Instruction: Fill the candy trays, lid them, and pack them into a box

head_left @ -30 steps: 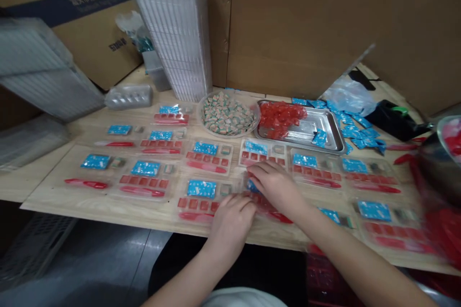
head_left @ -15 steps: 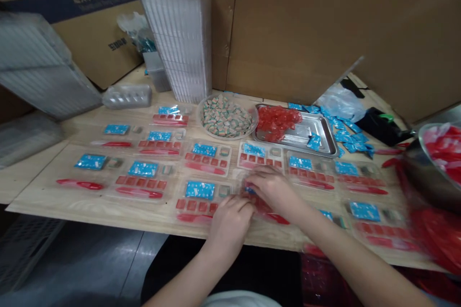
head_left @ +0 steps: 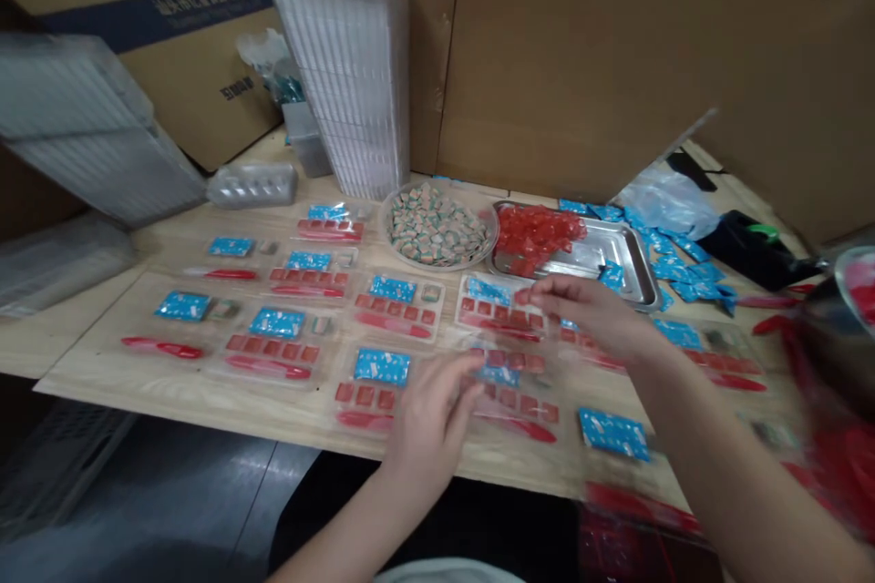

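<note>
My left hand (head_left: 430,414) lies at the table's front edge, fingers stretched out flat against a clear blister tray (head_left: 509,387) that holds a blue packet, red squares and a red stick. My right hand (head_left: 588,310) hovers further back over another filled tray (head_left: 496,305), and its blurred fingertips pinch a small red piece (head_left: 523,296). Just behind it stands a metal tray (head_left: 625,260) with a heap of red wrapped candies (head_left: 537,232). A round dish of striped candies (head_left: 434,228) sits to the left of that tray.
Several filled blister trays (head_left: 273,337) lie in rows across the wooden board. A stack of empty clear trays (head_left: 352,77) leans on cardboard boxes at the back. Loose blue packets (head_left: 684,260) lie at the right, beside a metal bowl (head_left: 838,310).
My right hand has lifted off the front tray and moved back and right, towards the metal tray. The front tray now shows uncovered, and my left hand's fingers have spread out.
</note>
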{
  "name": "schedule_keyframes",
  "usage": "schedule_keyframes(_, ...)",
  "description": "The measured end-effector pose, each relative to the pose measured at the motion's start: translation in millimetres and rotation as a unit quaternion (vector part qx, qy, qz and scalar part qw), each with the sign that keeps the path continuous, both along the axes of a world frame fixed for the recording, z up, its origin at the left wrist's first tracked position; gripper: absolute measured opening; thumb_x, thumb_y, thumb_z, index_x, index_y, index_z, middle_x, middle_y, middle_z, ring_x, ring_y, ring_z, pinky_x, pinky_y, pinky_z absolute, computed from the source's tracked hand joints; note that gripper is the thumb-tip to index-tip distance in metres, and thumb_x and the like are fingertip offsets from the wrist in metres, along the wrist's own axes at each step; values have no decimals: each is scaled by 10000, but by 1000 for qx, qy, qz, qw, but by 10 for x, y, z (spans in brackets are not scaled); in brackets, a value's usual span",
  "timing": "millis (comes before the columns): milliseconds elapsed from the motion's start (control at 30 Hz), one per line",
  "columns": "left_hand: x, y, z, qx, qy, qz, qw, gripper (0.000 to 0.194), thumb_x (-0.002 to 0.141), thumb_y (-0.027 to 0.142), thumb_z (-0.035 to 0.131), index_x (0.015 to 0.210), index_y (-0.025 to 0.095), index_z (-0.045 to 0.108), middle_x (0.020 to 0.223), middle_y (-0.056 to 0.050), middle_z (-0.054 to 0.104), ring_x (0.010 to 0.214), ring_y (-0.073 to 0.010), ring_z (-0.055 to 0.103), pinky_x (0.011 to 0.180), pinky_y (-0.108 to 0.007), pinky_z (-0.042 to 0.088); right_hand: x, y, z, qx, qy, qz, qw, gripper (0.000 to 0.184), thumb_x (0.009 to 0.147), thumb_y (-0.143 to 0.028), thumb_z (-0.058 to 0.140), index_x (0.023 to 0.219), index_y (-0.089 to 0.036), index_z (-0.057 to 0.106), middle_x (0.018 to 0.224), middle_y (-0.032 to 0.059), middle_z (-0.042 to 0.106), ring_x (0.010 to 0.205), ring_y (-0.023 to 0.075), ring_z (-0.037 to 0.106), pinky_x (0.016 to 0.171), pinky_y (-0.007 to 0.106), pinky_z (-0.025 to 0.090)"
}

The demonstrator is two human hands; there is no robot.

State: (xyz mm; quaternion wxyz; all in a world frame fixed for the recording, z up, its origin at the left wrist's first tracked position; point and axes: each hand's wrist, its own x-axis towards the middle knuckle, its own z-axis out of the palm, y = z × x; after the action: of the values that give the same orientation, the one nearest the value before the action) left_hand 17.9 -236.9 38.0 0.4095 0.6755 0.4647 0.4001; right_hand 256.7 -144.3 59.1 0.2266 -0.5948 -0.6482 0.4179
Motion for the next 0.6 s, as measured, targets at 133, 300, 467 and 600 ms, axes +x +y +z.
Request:
schedule_keyframes(133, 103, 177, 128, -265, -256, -40, 929, 260, 862, 389, 532, 953, 158, 612, 865, -49, 652, 797, -154, 614, 752, -293, 483, -355, -421, 210, -218, 263, 57, 938, 226, 743, -377, 666, 817, -170, 616, 697, -13, 600, 552, 83, 499, 530, 215, 407)
schedule_keyframes(300, 149, 112, 98, -414, -409, -61, 811, 256, 720, 337, 726, 769, 147, 562, 753, 2, 617, 692, -81, 592, 698, -206, 441, -497, -548, 147, -267, 336, 39, 903, 240, 700, -348, 716, 767, -150, 599, 677, -11, 606, 567, 77, 524, 539, 204, 427)
schedule_keyframes(467, 85, 18, 52, -406, -369, -31, 836, 238, 756, 346, 683, 759, 145, 556, 684, 15, 580, 616, -64, 536, 584, -171, 386, -579, -742, 131, -146, 250, 26, 957, 259, 787, -331, 622, 993, -181, 582, 824, 16, 643, 650, 104, 590, 594, 235, 491)
schedule_keyframes(600, 24, -30, -32, -329, -260, -4, 908, 232, 810, 380, 600, 796, 151, 565, 682, 11, 559, 593, -87, 509, 540, -197, 373, -605, -828, 104, 34, 77, 54, 995, 191, 819, -274, 584, 997, -214, 617, 947, 42, 674, 841, 164, 627, 739, 298, 501)
